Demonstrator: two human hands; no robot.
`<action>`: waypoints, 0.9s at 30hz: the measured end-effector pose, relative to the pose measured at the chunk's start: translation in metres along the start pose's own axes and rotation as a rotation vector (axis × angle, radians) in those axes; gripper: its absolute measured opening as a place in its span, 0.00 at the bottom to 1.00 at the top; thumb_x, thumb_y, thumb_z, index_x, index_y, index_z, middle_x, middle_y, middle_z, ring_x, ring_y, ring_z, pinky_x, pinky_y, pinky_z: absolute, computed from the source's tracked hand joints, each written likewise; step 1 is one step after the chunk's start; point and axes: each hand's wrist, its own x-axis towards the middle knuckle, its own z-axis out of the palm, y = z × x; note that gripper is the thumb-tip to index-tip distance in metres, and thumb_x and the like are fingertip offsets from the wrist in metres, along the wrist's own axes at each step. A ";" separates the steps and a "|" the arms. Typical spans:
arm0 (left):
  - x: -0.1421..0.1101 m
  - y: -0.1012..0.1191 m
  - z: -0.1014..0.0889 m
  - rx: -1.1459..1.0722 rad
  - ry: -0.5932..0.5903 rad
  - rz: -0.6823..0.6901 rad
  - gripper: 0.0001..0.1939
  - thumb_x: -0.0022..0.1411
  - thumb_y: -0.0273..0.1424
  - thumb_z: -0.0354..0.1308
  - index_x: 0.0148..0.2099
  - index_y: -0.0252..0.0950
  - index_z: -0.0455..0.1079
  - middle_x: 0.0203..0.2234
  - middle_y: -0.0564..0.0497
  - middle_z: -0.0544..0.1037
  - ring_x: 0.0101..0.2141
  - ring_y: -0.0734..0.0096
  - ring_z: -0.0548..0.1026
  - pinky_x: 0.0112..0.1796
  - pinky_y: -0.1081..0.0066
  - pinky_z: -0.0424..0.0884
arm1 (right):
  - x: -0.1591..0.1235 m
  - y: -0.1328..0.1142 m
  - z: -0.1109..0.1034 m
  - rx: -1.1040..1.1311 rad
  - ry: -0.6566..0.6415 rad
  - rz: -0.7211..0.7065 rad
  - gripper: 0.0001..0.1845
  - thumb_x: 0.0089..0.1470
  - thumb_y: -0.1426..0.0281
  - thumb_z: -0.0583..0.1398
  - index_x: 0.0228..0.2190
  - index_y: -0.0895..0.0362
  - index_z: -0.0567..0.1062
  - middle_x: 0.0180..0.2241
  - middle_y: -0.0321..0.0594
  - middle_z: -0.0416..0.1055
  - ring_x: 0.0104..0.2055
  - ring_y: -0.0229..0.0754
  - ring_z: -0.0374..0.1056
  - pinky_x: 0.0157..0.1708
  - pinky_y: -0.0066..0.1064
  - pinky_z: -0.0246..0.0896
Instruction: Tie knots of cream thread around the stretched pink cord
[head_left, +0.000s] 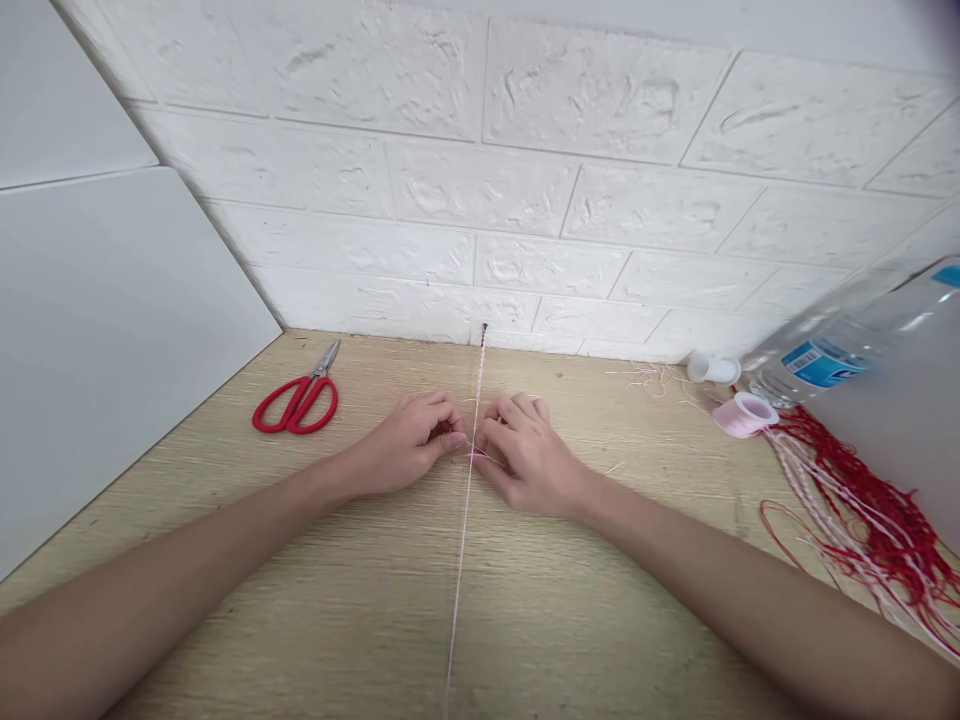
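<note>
A taut pale pink cord runs from the bottom of the view up to a dark fixing point at the foot of the wall. Its far end is a thicker braided section in pink and white. My left hand lies just left of the cord, its thumb and fingertips pinched on a fine thread. On the other side my right hand is also closed, fingertips pinching thin thread close to the cord. A small bit of pink thread crosses the cord between the two hands.
Red-handled scissors lie at the left on the wooden table. At the right are a white spool, a pink thread spool, a clear bottle and a heap of red and pink cords. A white brick-patterned wall stands behind.
</note>
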 end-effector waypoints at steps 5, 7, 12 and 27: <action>0.000 -0.007 -0.008 -0.246 0.083 -0.103 0.14 0.67 0.41 0.50 0.35 0.36 0.65 0.27 0.54 0.69 0.28 0.73 0.65 0.29 0.71 0.63 | 0.000 0.004 0.002 0.032 0.021 -0.044 0.10 0.62 0.68 0.54 0.29 0.57 0.67 0.32 0.41 0.66 0.38 0.43 0.58 0.38 0.37 0.49; 0.001 -0.012 -0.009 -0.415 0.126 -0.169 0.14 0.66 0.42 0.51 0.36 0.37 0.65 0.29 0.53 0.71 0.30 0.72 0.67 0.31 0.71 0.64 | 0.001 0.005 0.002 0.039 0.027 -0.052 0.12 0.63 0.67 0.53 0.28 0.57 0.66 0.31 0.40 0.66 0.36 0.42 0.57 0.38 0.36 0.49; 0.003 -0.018 -0.010 -0.875 0.256 -0.289 0.12 0.62 0.40 0.59 0.37 0.35 0.71 0.38 0.48 0.76 0.41 0.67 0.72 0.43 0.68 0.67 | 0.001 0.006 0.002 0.044 0.008 -0.061 0.14 0.64 0.67 0.51 0.27 0.57 0.66 0.29 0.39 0.66 0.35 0.41 0.57 0.38 0.36 0.47; 0.007 -0.030 -0.026 -0.877 0.672 -0.409 0.10 0.62 0.37 0.59 0.34 0.38 0.62 0.20 0.59 0.61 0.20 0.79 0.61 0.26 0.74 0.65 | 0.001 0.007 0.002 0.038 -0.012 -0.062 0.15 0.64 0.68 0.50 0.25 0.57 0.64 0.28 0.38 0.65 0.34 0.40 0.56 0.38 0.35 0.47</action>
